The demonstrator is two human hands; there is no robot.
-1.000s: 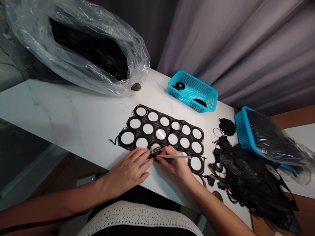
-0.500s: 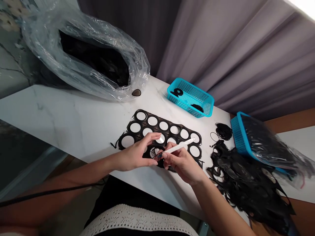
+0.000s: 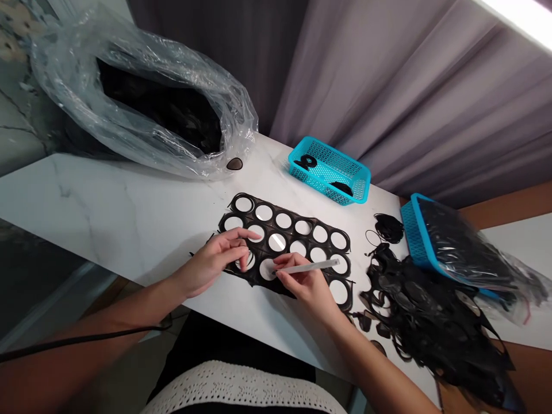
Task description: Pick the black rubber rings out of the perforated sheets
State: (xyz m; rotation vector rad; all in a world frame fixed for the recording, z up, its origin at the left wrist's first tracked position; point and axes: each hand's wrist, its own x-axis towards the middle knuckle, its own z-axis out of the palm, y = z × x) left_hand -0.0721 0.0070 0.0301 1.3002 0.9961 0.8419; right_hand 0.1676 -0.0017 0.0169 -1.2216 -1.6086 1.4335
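My right hand (image 3: pixel 306 284) is closed around a slim white pen-like tool (image 3: pixel 317 265). Its lower end is near a round white opening (image 3: pixel 268 269) in the front row of a black sheet (image 3: pixel 288 237). Several round openings with raised black rims run in rows across this sheet, with white showing in them. Over the sheet's left side, my left hand (image 3: pixel 215 261) has its index finger stretched out, and its thumb and other fingers bent down. Thin dark loops (image 3: pixel 248 259) show at those fingertips, seemingly pinched there.
A blue basket (image 3: pixel 330 171) with black rings stands behind the sheet. To the right lie a bundle of thin black loops (image 3: pixel 389 228), a heap of black cut-out scraps (image 3: pixel 435 322) and another blue basket (image 3: pixel 420 253) with a bagged black stack. A clear plastic bag (image 3: pixel 172 138) sits back left.
My left hand has moved left, away from my right hand, with the thin loops at its fingertips. The white tool has tilted flatter and its lower end has shifted slightly left.
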